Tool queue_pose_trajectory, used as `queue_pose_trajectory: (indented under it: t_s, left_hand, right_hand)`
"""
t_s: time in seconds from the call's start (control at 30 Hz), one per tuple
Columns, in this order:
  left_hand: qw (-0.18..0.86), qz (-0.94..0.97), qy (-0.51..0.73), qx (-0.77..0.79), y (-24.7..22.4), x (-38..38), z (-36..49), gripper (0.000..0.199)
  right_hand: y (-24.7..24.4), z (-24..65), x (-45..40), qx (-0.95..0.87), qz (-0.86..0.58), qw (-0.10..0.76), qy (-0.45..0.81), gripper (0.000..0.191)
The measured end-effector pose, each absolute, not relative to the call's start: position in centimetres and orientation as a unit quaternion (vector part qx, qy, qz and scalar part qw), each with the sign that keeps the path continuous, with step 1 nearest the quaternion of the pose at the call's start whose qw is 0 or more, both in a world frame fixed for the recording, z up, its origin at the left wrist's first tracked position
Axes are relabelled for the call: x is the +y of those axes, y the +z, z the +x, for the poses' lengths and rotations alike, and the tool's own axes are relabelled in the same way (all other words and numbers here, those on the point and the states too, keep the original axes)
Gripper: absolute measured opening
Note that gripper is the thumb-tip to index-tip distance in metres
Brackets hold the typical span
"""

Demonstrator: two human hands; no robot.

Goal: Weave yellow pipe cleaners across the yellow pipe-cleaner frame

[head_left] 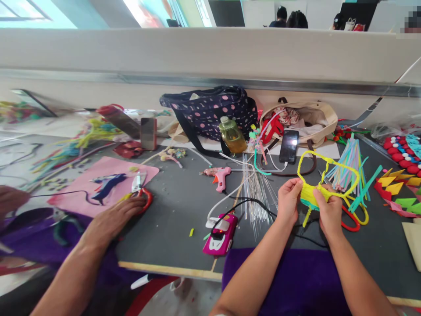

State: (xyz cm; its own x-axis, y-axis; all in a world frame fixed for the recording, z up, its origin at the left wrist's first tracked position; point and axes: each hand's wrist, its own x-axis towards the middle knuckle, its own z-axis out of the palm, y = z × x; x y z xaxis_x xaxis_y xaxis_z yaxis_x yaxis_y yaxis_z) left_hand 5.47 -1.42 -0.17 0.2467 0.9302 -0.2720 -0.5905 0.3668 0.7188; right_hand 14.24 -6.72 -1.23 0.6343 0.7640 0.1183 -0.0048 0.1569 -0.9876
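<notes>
Both my hands hold a yellow pipe-cleaner piece [309, 195] above the table on the right. It has a wide loop at its top, a dense woven part with some teal below, and a short stem hanging down. My left hand [290, 197] pinches its left edge between thumb and fingers. My right hand [330, 210] grips the lower right of the woven part, thumb in front. Just behind my right hand lie scissors with red and yellow handles [351, 224], partly hidden. A bundle of pastel pipe cleaners [348, 164] rests beyond it.
A pink glue gun [222, 177], silver wires [258, 197] and a magenta car-shaped power strip [221, 237] with cables lie left of my hands. A phone [289, 147], bottle [233, 135] and bags stand behind. At left, a co-worker's hand [126, 210] touches red-handled scissors [144, 199].
</notes>
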Motion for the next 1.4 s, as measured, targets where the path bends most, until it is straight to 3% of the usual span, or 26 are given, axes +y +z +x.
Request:
queue_pose_trajectory:
  t_s: [0.37,0.8,1.2,1.4]
  left_hand:
    - [0.723,0.3,0.508,0.358,0.6,-1.4,5.1,0.025]
    - [0.758,0.273,0.489,0.336,0.6,-1.2,5.1,0.027]
    - [0.732,0.33,0.495,0.333,1.3,-1.9,5.3,0.019]
    - [0.747,0.311,0.491,0.322,1.2,-1.4,5.0,0.018]
  right_hand:
    - [-1.2,14.4,-6.9,-0.321,-0.589,0.685,0.284,0.021]
    - [-1.0,14.8,-6.3,-0.227,-0.505,0.727,0.406,0.026]
    - [-1.1,15.1,-6.3,-0.251,-0.546,0.74,0.303,0.023]
    - [-0.6,15.8,-6.5,-0.24,-0.487,0.736,0.405,0.028]
